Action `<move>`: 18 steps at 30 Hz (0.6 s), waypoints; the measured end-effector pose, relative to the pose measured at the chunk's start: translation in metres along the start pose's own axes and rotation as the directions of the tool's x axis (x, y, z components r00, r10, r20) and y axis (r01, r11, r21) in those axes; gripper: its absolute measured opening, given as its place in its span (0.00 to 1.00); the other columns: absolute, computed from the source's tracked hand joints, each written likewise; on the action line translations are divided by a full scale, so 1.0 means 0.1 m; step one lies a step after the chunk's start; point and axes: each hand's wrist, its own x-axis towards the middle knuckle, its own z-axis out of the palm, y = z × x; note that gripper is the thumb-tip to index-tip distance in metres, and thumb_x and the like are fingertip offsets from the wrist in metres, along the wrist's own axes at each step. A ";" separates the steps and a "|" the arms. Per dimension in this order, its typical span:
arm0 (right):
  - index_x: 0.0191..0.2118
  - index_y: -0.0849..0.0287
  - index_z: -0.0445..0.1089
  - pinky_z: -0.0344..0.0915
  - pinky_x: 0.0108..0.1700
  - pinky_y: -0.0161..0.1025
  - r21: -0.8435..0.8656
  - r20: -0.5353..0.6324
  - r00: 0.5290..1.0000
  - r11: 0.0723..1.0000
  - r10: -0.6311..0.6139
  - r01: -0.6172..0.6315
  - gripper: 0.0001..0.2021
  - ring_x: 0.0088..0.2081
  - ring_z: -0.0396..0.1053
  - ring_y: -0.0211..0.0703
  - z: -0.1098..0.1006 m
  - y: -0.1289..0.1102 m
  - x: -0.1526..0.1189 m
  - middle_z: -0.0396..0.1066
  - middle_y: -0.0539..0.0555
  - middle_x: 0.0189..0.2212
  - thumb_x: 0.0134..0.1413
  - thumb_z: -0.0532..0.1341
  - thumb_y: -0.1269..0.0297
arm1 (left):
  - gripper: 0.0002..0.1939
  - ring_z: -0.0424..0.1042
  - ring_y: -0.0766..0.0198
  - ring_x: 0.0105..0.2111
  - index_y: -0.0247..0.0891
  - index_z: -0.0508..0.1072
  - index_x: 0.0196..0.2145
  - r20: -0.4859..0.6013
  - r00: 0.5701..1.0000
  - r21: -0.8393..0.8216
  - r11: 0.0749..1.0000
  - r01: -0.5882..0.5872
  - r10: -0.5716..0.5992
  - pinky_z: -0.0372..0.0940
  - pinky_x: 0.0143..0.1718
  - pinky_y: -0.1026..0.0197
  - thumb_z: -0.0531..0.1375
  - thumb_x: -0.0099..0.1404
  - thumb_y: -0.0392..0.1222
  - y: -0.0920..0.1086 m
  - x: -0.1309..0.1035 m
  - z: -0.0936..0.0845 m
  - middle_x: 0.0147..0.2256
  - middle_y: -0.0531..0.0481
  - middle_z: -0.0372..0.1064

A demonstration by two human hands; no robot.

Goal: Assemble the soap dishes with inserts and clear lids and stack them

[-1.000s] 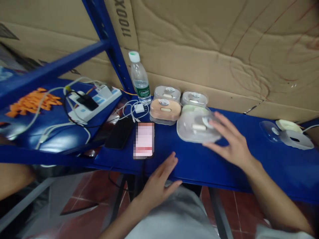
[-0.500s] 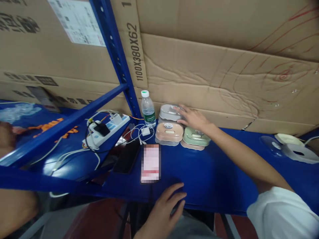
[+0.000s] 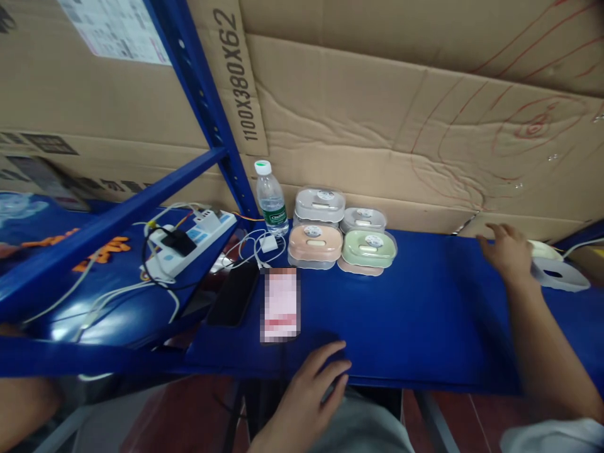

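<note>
My left hand [image 3: 314,390] lies at the front edge of the blue table, fingers apart and holding nothing. My right hand [image 3: 509,251], slightly blurred, is over the right side of the table, its fingers spread and curved. Beside it are a light grey tray with a dark slot [image 3: 561,275] and a cream piece [image 3: 545,250]. In the middle stand several small oval boxes with clear lids: a grey-white box [image 3: 319,204], a grey box [image 3: 363,220], a peach box [image 3: 315,243] and a green box [image 3: 369,248].
A water bottle [image 3: 272,201], a phone with a blurred screen [image 3: 280,305] and a dark phone [image 3: 233,296] stand or lie left of the boxes. Further left are a blue post [image 3: 198,94], a power strip [image 3: 189,242] with cables, and orange pieces [image 3: 101,251]. Cardboard [image 3: 353,113] rises behind.
My right hand has left the grey-white box and moved far right, to the loose tray. The clear lid there is now out of sight. My left hand stays at the edge.
</note>
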 end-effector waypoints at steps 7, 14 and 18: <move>0.69 0.62 0.70 0.59 0.63 0.72 -0.182 0.165 0.939 0.945 0.302 -0.272 0.34 0.68 0.64 0.80 0.43 1.17 -0.11 0.66 0.80 0.68 0.65 0.61 0.47 | 0.14 0.78 0.54 0.61 0.49 0.79 0.56 0.035 0.997 0.040 0.997 0.069 -0.070 0.76 0.62 0.48 0.60 0.78 0.39 0.01 0.09 0.02 0.62 0.44 0.75; 0.70 0.58 0.68 0.58 0.66 0.60 -0.087 -0.071 0.958 0.955 0.279 -0.285 0.28 0.69 0.61 0.64 0.45 1.27 -0.03 0.68 0.73 0.66 0.72 0.52 0.52 | 0.13 0.77 0.54 0.61 0.48 0.81 0.55 0.110 0.987 0.035 0.993 0.113 -0.117 0.74 0.64 0.49 0.60 0.79 0.41 0.11 0.11 -0.07 0.62 0.44 0.74; 0.72 0.64 0.64 0.52 0.62 0.75 -0.075 -0.184 0.890 0.897 0.417 -0.436 0.33 0.71 0.55 0.76 0.49 1.45 -0.17 0.61 0.83 0.69 0.68 0.54 0.52 | 0.13 0.77 0.55 0.61 0.47 0.81 0.55 0.118 0.987 0.026 0.994 0.109 -0.111 0.74 0.64 0.50 0.60 0.79 0.40 0.11 0.13 -0.08 0.62 0.44 0.74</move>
